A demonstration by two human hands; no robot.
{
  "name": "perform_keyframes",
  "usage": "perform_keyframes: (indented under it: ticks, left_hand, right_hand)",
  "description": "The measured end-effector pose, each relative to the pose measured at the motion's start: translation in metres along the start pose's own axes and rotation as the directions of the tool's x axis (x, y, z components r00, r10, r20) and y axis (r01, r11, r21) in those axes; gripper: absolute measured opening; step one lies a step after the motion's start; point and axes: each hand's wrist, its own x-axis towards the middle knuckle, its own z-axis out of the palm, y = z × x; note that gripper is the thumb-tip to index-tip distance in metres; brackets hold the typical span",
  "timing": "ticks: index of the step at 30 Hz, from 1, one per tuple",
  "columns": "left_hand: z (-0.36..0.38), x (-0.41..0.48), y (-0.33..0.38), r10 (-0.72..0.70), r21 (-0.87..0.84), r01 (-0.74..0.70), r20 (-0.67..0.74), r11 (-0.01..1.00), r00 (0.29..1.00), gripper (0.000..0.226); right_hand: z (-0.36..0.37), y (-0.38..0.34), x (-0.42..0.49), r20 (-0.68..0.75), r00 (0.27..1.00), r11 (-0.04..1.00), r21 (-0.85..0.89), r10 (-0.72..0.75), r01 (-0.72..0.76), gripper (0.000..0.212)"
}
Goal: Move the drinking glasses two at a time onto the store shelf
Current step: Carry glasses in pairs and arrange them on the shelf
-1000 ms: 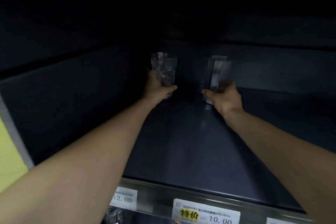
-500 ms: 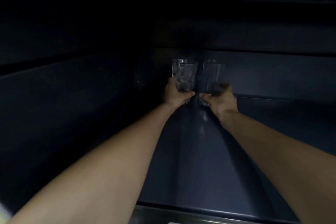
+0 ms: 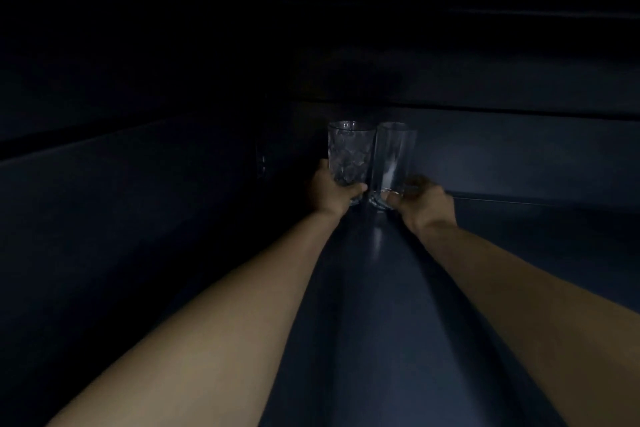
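Our left hand (image 3: 333, 191) was curled round the lower part of the patterned glass (image 3: 349, 152), thumb across the near side of its base and fingers hidden behind it. Our right hand (image 3: 426, 205) held the plain glass (image 3: 393, 156) the same way, low down, with the thumb in front and the fingers wrapped round its far side. Both glasses stood upright, rims up. They were side by side, the patterned one on the left, and so close that we could not tell whether they touched. Their bases sat low against the shelf (image 3: 367, 305), but our hands covered too much for us to say whether the glass rested on it or was just above it.

The pair was deep at the back of the shelf, toward its back left corner, just in front of the back wall (image 3: 519, 156). The side wall (image 3: 138, 191) ran along the left. Our forearms (image 3: 214, 322) stretched in from the front edge, left and right, and narrowed toward the glasses. A faint streak of light lay on the dark shelf between them. Everything above the glasses was too dark to make out.
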Motion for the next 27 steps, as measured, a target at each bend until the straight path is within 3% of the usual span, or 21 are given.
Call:
perform_keyframes:
  ticks: [8, 19, 27]
  left_hand:
    - [0.001, 0.007, 0.002, -0.065, 0.055, 0.071, -0.109, 0.996, 0.992, 0.06]
    - [-0.001, 0.006, 0.001, -0.069, 0.03, 0.072, -0.109, 0.997, 0.992, 0.045]
    - [-0.003, 0.006, 0.003, -0.099, 0.011, 0.101, -0.133, 0.995, 0.986, 0.04]
  right_hand:
    - [0.009, 0.004, 0.014, 0.041, 0.998, 0.995, -0.082, -0.057, 0.06, 0.055]
    - [0.015, 0.008, 0.023, 0.104, 0.985, 0.95, -0.267, -0.138, 0.161, 0.051]
    - [0.02, 0.007, 0.025, 0.15, 0.982, 0.882, -0.439, -0.114, 0.169, 0.066]
